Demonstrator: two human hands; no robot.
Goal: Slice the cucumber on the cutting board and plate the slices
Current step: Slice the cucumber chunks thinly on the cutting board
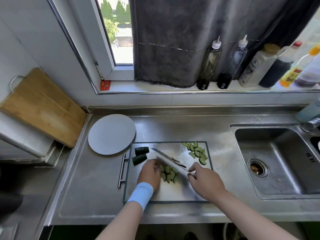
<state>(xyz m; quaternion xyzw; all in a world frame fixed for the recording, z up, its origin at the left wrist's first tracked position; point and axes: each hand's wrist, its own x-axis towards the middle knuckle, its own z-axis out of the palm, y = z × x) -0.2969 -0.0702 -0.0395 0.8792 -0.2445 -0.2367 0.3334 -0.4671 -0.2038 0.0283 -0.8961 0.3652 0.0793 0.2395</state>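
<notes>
Head view showed cucumber slices [168, 174] lying on the cutting board [173, 193] beside the knife [166, 159], which the right hand [204, 182] gripped with curled fingers. The left hand [149, 174] curled its fingers at the slices, too blurred to tell any grip. Two uncut pieces [141, 154] lay left, and a plate [111, 134] sat on the worktop [90, 187].

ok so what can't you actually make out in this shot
Head view only.
Knife handle: hidden inside the right hand.
Whatever the left hand steadies beside the blade: covered by its own fingers.
Labels on the windowsill bottles: too small and blurred to read.
Faucet: cut off by the right edge.
Scraps in the sink strainer: too small to identify.
</notes>
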